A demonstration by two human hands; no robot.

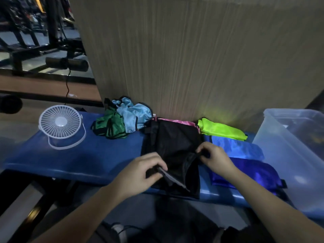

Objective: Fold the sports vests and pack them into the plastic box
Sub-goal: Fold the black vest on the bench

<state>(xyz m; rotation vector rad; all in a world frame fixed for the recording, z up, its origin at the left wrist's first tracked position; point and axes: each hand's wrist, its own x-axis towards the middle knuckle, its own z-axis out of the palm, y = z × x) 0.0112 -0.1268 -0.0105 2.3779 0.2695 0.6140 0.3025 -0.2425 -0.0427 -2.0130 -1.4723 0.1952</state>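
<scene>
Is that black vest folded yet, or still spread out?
Mostly spread: the black vest lies flat on the blue bench, both hands pinching its near edge.

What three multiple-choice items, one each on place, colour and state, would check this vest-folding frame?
1. Where is the white desk fan? A on the blue bench's left end; B inside the box; C on the floor.
2. Which colour is the vest lying against the wooden panel beside the clear plastic box? A red; B neon yellow-green; C white.
3. What are both hands doing? A hanging idle; B lifting the box; C pinching the black mesh vest.

A: it stands on the blue bench.
B: the neon yellow-green vest.
C: left hand and right hand grip its edges.
</scene>
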